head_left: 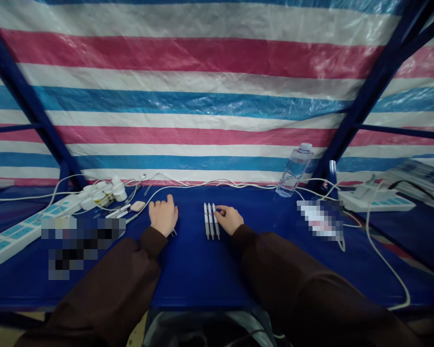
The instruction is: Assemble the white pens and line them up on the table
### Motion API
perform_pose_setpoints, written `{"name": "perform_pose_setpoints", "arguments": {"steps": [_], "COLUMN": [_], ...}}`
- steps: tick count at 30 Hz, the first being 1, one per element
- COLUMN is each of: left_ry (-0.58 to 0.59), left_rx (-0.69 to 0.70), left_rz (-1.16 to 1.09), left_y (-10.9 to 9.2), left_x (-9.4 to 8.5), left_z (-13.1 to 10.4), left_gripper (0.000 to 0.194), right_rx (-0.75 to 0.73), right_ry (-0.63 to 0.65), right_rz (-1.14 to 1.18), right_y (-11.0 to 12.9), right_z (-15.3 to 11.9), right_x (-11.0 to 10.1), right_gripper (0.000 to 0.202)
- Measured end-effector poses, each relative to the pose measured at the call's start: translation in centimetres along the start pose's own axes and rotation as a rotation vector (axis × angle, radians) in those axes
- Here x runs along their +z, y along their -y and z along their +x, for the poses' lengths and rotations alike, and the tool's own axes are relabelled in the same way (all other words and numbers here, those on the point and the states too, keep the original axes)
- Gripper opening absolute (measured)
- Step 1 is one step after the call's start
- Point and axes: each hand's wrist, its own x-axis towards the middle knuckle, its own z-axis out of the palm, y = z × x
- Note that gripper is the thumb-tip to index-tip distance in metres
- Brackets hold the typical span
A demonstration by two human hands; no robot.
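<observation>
Three white-and-grey pens (211, 222) lie side by side on the blue tabletop (198, 274), tips toward me. My right hand (230, 220) is closed, its thumb and forefinger pinching the rightmost pen near its upper end. To the left of the pens, my left hand (164, 215) rests back upward on the table, fingers curled and one digit pointing away from me. Slim pointed tips (173, 233) poke out beneath it near the wrist. What its fingers hold is hidden by the hand.
A power strip (32, 226) with plugged-in white chargers lies at left, near blurred items. Behind the right hand stands a tilted clear bottle (294, 171). Another power strip (378, 202) sits at right. White cables (217, 183) run along the back, before a striped sheet (202, 111).
</observation>
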Motion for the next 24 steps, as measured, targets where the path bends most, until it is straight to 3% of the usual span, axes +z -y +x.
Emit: {"name": "perform_pose_setpoints", "arguments": {"steps": [4, 10, 17, 21, 24], "left_ry": [0.13, 0.255, 0.2, 0.108, 0.155], "left_rx": [-0.027, 0.068, 0.087, -0.044, -0.125], "left_rz": [0.027, -0.035, -0.021, 0.043, 0.037], "left_y": [0.06, -0.32, -0.67, -0.43, 0.03], "left_x": [0.12, 0.41, 0.37, 0.08, -0.02], "left_z": [-0.06, -0.11, -0.27, -0.3, -0.14], "left_gripper": [0.046, 0.044, 0.047, 0.052, 0.052], "right_rx": [0.001, 0.0, -0.002, -0.001, -0.001], "right_ry": [-0.007, -0.007, -0.008, -0.008, -0.012], "right_rz": [-0.004, -0.001, -0.01, -0.009, -0.018], "right_y": [-0.01, 0.0, -0.2, -0.18, -0.11], "right_z": [0.02, -0.01, 0.12, 0.13, 0.09], "right_x": [0.02, 0.07, 0.16, 0.13, 0.12], "right_gripper": [0.034, 0.033, 0.034, 0.033, 0.032]}}
